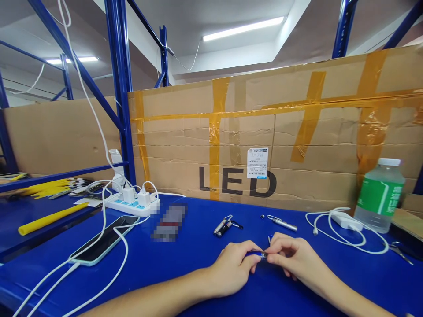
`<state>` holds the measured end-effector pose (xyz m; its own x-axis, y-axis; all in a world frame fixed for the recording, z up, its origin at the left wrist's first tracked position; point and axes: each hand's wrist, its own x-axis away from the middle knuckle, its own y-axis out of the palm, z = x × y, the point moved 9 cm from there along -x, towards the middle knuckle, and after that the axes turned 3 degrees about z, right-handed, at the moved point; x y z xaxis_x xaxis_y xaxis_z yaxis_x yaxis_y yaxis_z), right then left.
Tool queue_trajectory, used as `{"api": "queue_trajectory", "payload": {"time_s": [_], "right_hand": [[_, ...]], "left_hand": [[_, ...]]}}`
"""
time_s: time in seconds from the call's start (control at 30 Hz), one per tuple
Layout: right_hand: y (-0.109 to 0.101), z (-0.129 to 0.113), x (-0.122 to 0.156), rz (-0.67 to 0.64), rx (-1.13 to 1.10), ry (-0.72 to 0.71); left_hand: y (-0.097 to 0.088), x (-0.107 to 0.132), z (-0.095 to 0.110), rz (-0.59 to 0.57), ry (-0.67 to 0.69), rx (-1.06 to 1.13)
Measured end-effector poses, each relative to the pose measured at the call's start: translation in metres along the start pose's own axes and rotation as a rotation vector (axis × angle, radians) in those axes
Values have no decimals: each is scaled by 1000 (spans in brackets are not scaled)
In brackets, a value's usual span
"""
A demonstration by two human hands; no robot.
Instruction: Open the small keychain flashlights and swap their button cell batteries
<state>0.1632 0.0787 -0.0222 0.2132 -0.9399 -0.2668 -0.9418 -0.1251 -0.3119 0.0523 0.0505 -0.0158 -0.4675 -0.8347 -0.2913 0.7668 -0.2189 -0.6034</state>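
Note:
Between my two hands is a small blue keychain flashlight with a silvery end, held just above the blue tabletop. My left hand pinches its blue body between thumb and fingers. At the silvery end, the thumb and fingertips of my right hand are closed on it; they hide part of it. Beyond my hands lie a silver keychain flashlight and a black one, side by side with their clips. Farther right rests another silver keychain flashlight with a clip, and a tiny dark round part beside it.
Left on the table are a phone with white cables and a power strip. A bottle, a white charger and scissors are at right. A cardboard wall closes off the back.

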Motion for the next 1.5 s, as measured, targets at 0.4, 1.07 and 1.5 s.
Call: {"api": "queue_trajectory", "payload": {"time_s": [0.4, 1.07, 1.5], "right_hand": [[2, -11, 5, -47, 191, 28], [12, 5, 9, -136, 28, 137], [13, 14, 9, -138, 61, 181]], "left_hand": [[5, 7, 2, -56, 39, -167], [-3, 5, 10, 61, 105, -80], [-12, 6, 10, 189, 101, -119]]}}
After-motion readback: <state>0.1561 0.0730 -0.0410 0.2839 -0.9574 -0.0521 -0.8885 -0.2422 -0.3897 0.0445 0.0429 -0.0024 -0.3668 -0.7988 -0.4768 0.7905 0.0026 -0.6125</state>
